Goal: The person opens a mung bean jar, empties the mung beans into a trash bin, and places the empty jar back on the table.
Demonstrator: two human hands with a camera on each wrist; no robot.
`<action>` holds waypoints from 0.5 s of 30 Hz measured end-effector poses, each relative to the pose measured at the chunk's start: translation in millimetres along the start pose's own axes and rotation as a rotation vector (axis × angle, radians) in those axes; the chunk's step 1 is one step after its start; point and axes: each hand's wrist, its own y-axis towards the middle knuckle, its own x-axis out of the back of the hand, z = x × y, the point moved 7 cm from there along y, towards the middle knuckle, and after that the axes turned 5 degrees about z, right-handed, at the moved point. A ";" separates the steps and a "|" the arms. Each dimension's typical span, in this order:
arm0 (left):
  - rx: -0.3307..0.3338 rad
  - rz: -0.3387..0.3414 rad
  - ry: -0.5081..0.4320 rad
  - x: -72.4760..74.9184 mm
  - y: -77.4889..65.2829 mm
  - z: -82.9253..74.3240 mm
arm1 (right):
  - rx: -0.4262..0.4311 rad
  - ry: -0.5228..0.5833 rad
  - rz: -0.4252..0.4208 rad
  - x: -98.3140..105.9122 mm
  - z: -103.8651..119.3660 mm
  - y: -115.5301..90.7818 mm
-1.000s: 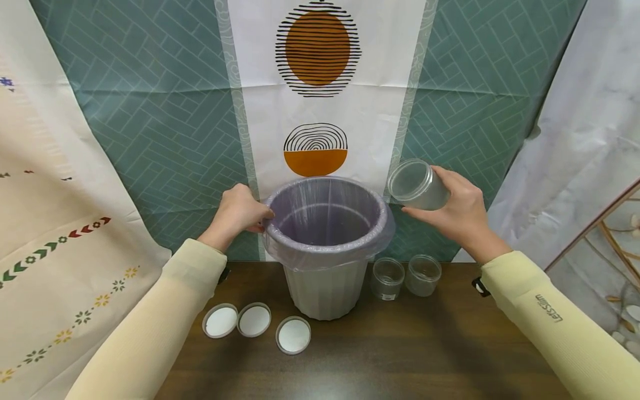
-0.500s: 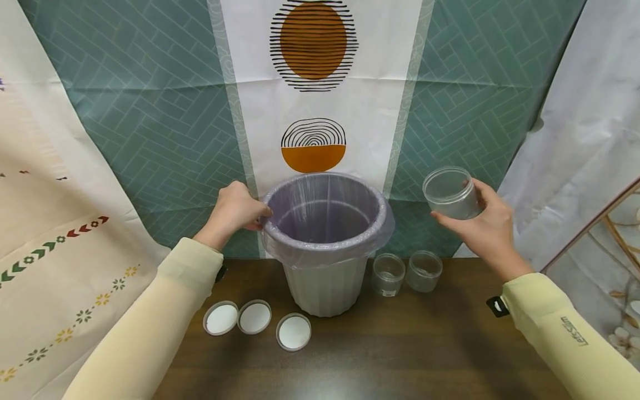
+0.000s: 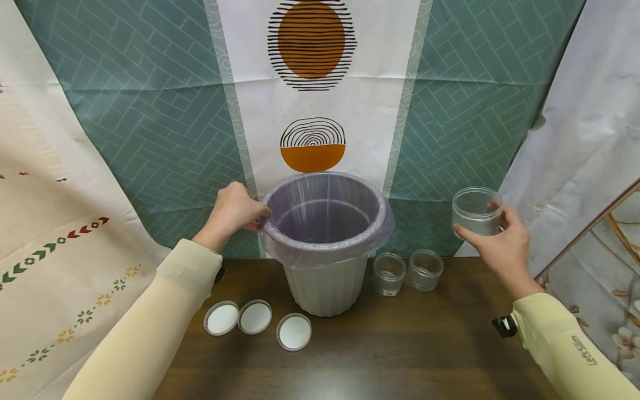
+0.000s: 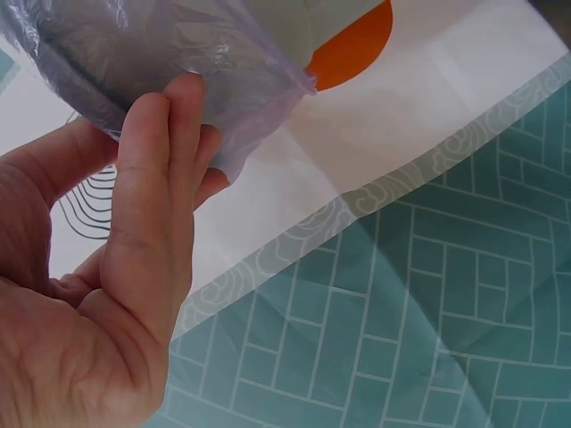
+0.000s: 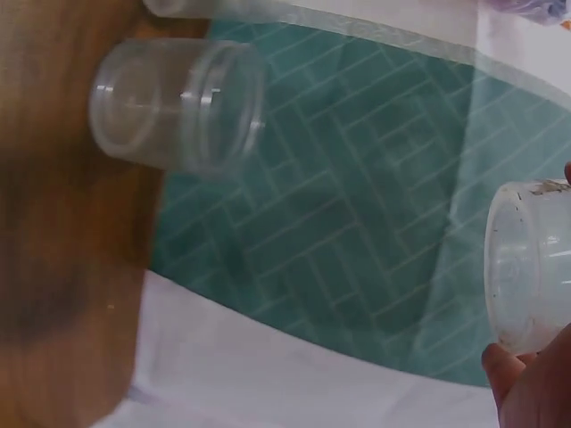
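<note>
My right hand (image 3: pixel 505 244) grips a clear plastic jar (image 3: pixel 475 214) by its sides, mouth up, above the table at the right. Dark specks mark the base of that jar (image 5: pixel 526 267) in the right wrist view. At the rim of a tall ribbed trash can (image 3: pixel 325 286), my left hand (image 3: pixel 235 211) pinches the edge of its thin purple trash bag (image 3: pixel 340 255). Up close, the left wrist view has the bag (image 4: pixel 223 71) between thumb and fingers. Two more clear jars (image 3: pixel 388 275) (image 3: pixel 425 271) stand uncapped on the table, right of the can.
Three round lids (image 3: pixel 222 319) (image 3: pixel 255 317) (image 3: pixel 294 332) with white discs lie on the dark wooden table (image 3: pixel 360 355), in front and left of the can. A patterned green and white cloth (image 3: pixel 465 111) hangs behind. Other cloths hang at both sides.
My right hand has carried the jar away from the can, rightward and down, and turned it from tilted to upright. The left hand has kept its pinch on the bag.
</note>
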 end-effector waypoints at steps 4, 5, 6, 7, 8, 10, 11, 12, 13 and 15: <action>0.000 -0.006 0.001 -0.2 -0.1 -0.2 | -0.042 0.025 0.000 -1.2 -16.4 -6.7; 0.000 -0.007 0.005 -0.4 0.1 -0.1 | -0.052 0.025 0.002 -1.7 -20.5 -8.4; 0.000 -0.007 0.004 -0.8 0.2 0.0 | -0.061 0.025 0.005 -2.3 -24.8 -10.0; -0.002 -0.006 0.002 -1.0 0.0 -0.1 | -0.074 0.019 0.010 -3.0 -29.2 -11.5; -0.004 -0.004 0.000 -1.3 0.1 0.0 | -0.081 0.012 0.012 -3.7 -33.6 -13.0; -0.005 -0.003 -0.003 -1.7 0.5 0.1 | -0.091 0.002 0.018 -5.1 -42.9 -15.6; -0.007 -0.002 -0.006 -1.8 0.7 0.0 | -0.102 0.000 0.025 -5.9 -48.1 -16.8; -0.008 -0.002 -0.009 -1.9 1.0 0.0 | -0.116 -0.006 0.029 -6.7 -53.5 -17.9; -0.008 -0.003 -0.008 -2.0 1.2 -0.1 | -0.132 -0.017 0.034 -7.4 -59.2 -19.1; -0.008 -0.005 -0.006 -1.8 1.1 -0.1 | -0.156 -0.030 0.040 -9.3 -69.9 -21.3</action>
